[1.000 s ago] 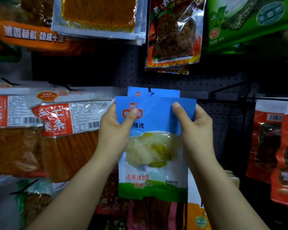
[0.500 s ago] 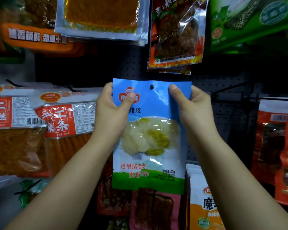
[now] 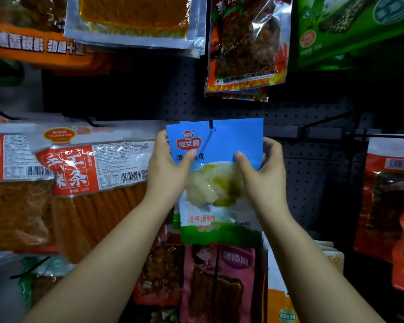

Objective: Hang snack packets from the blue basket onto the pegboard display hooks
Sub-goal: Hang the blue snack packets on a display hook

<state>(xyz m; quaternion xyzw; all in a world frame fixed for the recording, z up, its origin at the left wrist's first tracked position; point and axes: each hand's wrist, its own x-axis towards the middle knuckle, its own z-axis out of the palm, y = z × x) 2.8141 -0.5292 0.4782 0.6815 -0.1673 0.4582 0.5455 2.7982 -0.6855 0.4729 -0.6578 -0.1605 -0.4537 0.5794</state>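
Observation:
A blue snack packet [image 3: 229, 141] with a clear window of pale pickled pieces hangs against the black pegboard [image 3: 173, 96]. A black hook tip [image 3: 211, 124] pokes through the hole near its top edge. My left hand [image 3: 167, 170] grips the packet's left side, thumb on the front. My right hand [image 3: 264, 173] grips its right side, thumb on the front and fingers behind. The blue basket is out of view.
Orange strip-snack packets [image 3: 89, 183] hang at the left, red ones [image 3: 387, 201] at the right, and pink and orange ones [image 3: 219, 283] below. Orange, red and green packets [image 3: 350, 29] hang above. A bare hook arm [image 3: 322, 121] juts out at the right.
Both hands raised the packet, then brought it down with its hole over the hook. Their grip slid from the top corners to the middle of the packet.

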